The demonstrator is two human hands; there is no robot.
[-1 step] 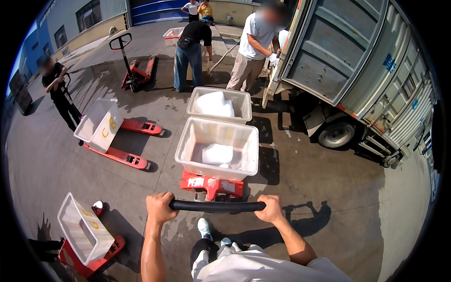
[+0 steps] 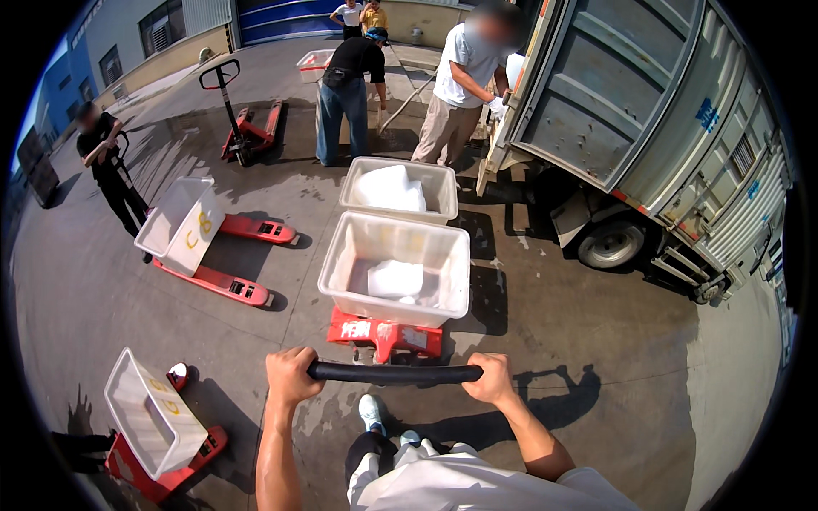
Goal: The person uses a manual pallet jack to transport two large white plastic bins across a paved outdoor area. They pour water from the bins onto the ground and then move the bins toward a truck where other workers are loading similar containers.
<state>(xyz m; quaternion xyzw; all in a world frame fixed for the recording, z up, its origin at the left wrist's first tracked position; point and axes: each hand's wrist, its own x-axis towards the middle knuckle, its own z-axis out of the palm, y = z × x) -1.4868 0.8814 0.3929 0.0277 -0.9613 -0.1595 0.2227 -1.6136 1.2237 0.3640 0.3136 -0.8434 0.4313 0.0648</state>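
My left hand is wrapped round the left end of a black pallet jack handle. The right end of the same bar is in the closed grip of my right hand. Just beyond the bar sits the red body of the pallet jack. It bears two translucent white plastic bins, one behind the other. Inside the near bin lie a white block and smaller white pieces. The far bin holds a bigger white block, perhaps ice.
At left, a red pallet jack carries one bin; another loaded jack is lower left. An unused-looking jack stands farther back. Right of the bins is a truck with its door swung out. Two people work ahead near it.
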